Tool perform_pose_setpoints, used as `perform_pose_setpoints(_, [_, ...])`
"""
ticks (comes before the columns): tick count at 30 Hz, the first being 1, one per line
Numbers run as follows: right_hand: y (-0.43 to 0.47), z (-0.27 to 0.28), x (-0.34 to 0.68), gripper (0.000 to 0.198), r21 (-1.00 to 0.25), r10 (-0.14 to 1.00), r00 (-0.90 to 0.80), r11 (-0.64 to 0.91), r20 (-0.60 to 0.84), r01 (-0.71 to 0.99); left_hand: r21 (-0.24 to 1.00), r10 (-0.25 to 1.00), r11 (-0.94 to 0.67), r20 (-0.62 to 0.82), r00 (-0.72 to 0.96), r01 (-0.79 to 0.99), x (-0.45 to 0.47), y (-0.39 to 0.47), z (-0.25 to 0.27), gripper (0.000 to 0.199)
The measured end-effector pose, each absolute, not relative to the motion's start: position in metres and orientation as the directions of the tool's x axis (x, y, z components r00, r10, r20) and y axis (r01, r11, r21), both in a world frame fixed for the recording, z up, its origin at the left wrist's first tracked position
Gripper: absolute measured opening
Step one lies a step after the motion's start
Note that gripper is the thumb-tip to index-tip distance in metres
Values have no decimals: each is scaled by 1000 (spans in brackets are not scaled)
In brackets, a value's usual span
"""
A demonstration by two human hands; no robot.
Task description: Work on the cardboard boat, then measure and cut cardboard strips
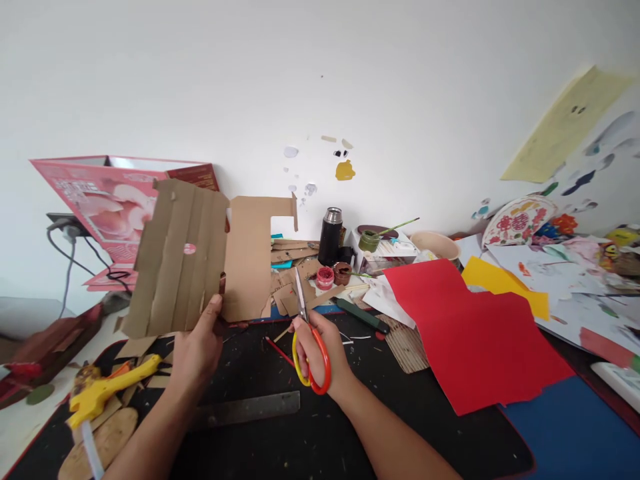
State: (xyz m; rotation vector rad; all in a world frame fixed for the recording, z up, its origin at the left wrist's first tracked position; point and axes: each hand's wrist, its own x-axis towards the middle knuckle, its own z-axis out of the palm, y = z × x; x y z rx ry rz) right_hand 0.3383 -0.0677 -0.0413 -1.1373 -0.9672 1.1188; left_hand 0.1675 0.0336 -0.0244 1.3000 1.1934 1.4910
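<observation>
While a pink box (125,220) stands against the wall (260,80) at the left, with cables (70,233) beside it, a yellow glue gun (103,397) lies lower down on the dark worktop (415,427), among cardboard scraps (137,347). Next comes the left hand (197,350), raised, its grip clenched on the lower edge of a piece of cardboard (185,280). That piece is held up above the worktop: its left part is ridged and carries a small pink sticker (189,249), while its right part is smooth, with a narrow arm jutting out at the top. Whether the two parts are joined, I cannot tell. Lower down, between the two hands, a ruler (255,408) lies flat. Right of the cardboard, the right hand (336,353) has its grip closed around the yellow and red handles of a pair of scissors (301,300), blades pointing up and away, apart from the cardboard. Behind these stand a black flask (330,237), a jar of red paint (325,279) and a brown jar (343,273). A dark green tool (363,315) lies just beside the right hand. Farther right, a red sheet (465,333) partly covers a yellow sheet (505,287), and beyond them a flower-patterned disc (520,220) leans by the wall.
</observation>
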Motion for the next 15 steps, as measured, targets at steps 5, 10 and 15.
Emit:
perform_pose_setpoints(5, [-65, -42, 340, 57, -984, 980, 199, 60, 26, -165, 965, 963, -261, 258, -82, -23, 156, 36, -34, 54])
perform_pose_setpoints(10, [-59, -42, 342, 62, -980, 977, 211, 67, 26, -186, 926, 935, -353, 355, 8, 134, 150, 32, -33, 33])
perform_pose_setpoints(15, [-57, -39, 342, 77, -983, 987, 161, 16, -14, -181, 922, 935, -353, 355, 16, 156, 154, 26, -28, 30])
